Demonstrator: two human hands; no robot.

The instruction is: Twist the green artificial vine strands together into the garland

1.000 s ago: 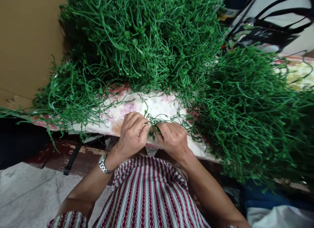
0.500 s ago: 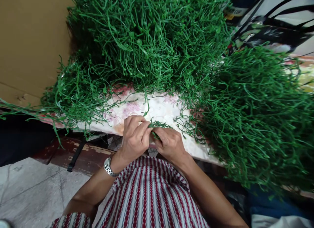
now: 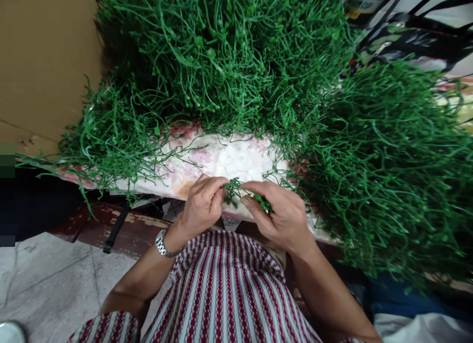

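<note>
- Cardboard panel [image 3: 44, 62]: plain brown, far to the left of the left hand and well beyond it.
- Tiled floor [image 3: 48, 284]: grey, below and to the left of the left hand.
- Black strap [image 3: 115, 228]: hangs against a dark wooden rail [image 3: 142, 233], left of the left wrist.
- Left heap of green stems [image 3: 111, 136]: thin, tangled, plastic-looking strands. It lies beyond the left hand and to its left, spilling over the edge of the surface.
- Wristwatch [image 3: 163, 244]: metal band, worn on the left wrist.
- Left hand [image 3: 201, 205]: knuckles up, fingers curled. Thumb and fingertips are pinched together on the left end of the green sprig.
- Floral cloth [image 3: 221, 158]: pale with pink flowers, covering the surface. A bare patch lies just beyond both hands.
- Striped garment [image 3: 225, 293]: red and white, below both hands.
- Green sprig [image 3: 232, 191]: small bunch of short strands, held between the two hands over the near edge of the surface.
- Central heap of green stems [image 3: 229, 52]: the tallest mass, well beyond both hands.
- Right hand [image 3: 284, 215]: thumb and fingers are closed on the right end of the sprig, with a bit of green showing between them.
- Right heap of green stems [image 3: 388, 175]: just right of the right hand. Whether its fringe touches the fingers cannot be told.
- Patterned bag [image 3: 406, 37]: black handles, far beyond the right hand and to its right.
- White cloth [image 3: 417, 328]: below and to the right of the right forearm.
</note>
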